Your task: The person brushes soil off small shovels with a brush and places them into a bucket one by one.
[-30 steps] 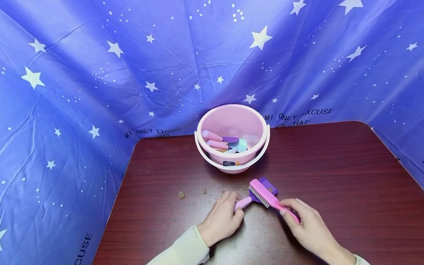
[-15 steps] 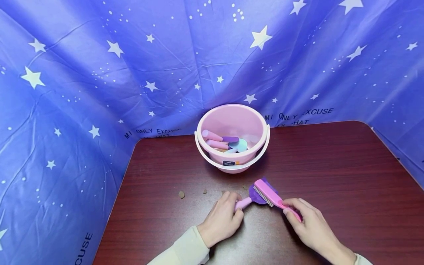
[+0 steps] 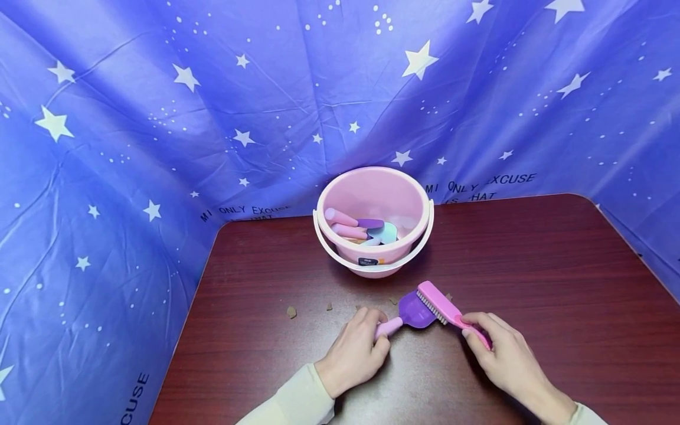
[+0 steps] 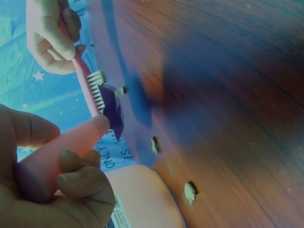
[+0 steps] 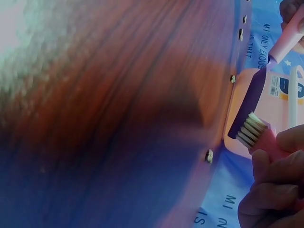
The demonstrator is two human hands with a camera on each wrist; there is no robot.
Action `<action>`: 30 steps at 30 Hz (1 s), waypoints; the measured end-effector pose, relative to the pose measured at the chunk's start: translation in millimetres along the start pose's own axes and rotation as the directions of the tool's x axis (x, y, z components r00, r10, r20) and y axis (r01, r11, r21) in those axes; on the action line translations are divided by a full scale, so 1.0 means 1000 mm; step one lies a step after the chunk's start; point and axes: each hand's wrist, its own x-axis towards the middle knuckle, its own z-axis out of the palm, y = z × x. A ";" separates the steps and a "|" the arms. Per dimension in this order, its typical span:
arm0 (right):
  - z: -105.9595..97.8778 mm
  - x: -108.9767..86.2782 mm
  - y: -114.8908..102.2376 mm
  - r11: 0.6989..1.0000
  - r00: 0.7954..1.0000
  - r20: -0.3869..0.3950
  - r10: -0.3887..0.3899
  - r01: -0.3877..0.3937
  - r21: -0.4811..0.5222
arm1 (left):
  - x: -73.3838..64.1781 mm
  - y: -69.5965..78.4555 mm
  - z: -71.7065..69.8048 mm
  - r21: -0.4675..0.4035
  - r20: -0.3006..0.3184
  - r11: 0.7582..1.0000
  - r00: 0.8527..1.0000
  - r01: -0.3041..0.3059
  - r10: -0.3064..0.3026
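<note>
My left hand (image 3: 355, 348) grips the pale pink handle of a toy shovel (image 3: 416, 310), its purple blade pointing right. Between the thumb and fingers of my right hand (image 3: 504, 354) is the handle of a bright pink brush (image 3: 440, 300). Its off-white bristles lie across the blade's right end; the right wrist view shows the bristles (image 5: 251, 129) against the blade's tip. A brown flake (image 3: 449, 297) rests on the table just beyond the brush. More flakes lie leftward, among them a large flake (image 3: 291, 312), a small flake (image 3: 329, 306) and one near the blade (image 3: 393, 300).
Behind the hands stands a pink bucket (image 3: 377, 195), its white carrying handle lowered in front. Inside it are several toy tools, including pink handles (image 3: 342, 218) and a light blue piece (image 3: 389, 232). A blue star-printed cloth (image 3: 297, 106) hangs around the dark wooden table (image 3: 531, 254).
My right hand has drawn the brush rightward along the blade to its tip. A flake seen on the blade earlier now shows on the table past the tip. My left hand stays in place.
</note>
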 end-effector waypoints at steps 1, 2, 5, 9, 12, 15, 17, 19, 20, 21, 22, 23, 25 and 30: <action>0.000 0.000 0.000 1.000 1.000 0.000 0.004 -0.004 -0.002 | 0.000 0.000 0.000 -0.002 0.001 1.000 1.000 0.001 -0.001; -0.001 0.000 0.001 1.000 1.000 0.000 0.010 -0.010 -0.005 | 0.000 0.000 0.000 -0.004 0.003 1.000 1.000 0.002 -0.002; -0.002 0.001 0.003 1.000 1.000 -0.008 0.014 -0.014 -0.009 | -0.001 -0.001 -0.002 -0.012 0.011 1.000 1.000 0.010 -0.010; -0.005 0.004 0.006 0.999 0.999 -0.024 0.030 -0.030 -0.018 | -0.001 -0.001 -0.003 -0.016 0.018 1.000 1.000 0.014 -0.014; -0.008 0.006 0.009 0.998 0.998 -0.033 0.054 -0.055 -0.025 | -0.001 -0.002 -0.004 -0.011 0.013 1.000 1.000 0.005 -0.005; -0.011 0.008 0.012 0.996 0.996 -0.040 0.079 -0.080 -0.035 | -0.001 -0.001 -0.004 -0.012 0.008 1.000 1.000 -0.004 0.004; -0.013 0.010 0.013 0.995 0.995 -0.044 0.091 -0.093 -0.041 | -0.001 -0.001 -0.005 -0.017 0.005 1.000 1.000 -0.007 0.007; -0.015 0.011 0.013 0.993 0.993 -0.042 0.111 -0.112 -0.034 | 0.000 -0.001 -0.005 -0.022 -0.001 1.000 1.000 -0.010 0.010; -0.016 0.011 0.013 0.992 0.992 -0.041 0.122 -0.124 -0.031 | 0.000 -0.001 -0.006 -0.022 -0.007 1.000 1.000 -0.013 0.013; -0.017 0.012 0.013 0.991 0.991 -0.038 0.132 -0.133 -0.028 | 0.000 0.000 -0.006 -0.022 -0.012 1.000 1.000 -0.015 0.015; -0.018 0.012 0.013 0.990 0.989 -0.033 0.141 -0.142 -0.023 | 0.001 0.000 -0.007 -0.022 -0.018 1.000 1.000 -0.018 0.018; -0.018 0.012 0.013 0.988 0.988 -0.028 0.152 -0.153 -0.022 | 0.001 0.000 -0.007 -0.020 -0.025 1.000 0.999 -0.021 0.021; -0.019 0.012 0.012 0.984 0.984 -0.017 0.176 -0.176 -0.014 | 0.002 0.001 -0.008 -0.022 -0.038 0.999 0.999 -0.026 0.025; -0.019 0.010 0.008 0.973 0.973 0.026 0.230 -0.230 0.002 | 0.002 0.002 -0.010 -0.038 -0.061 0.999 0.998 -0.030 0.027</action>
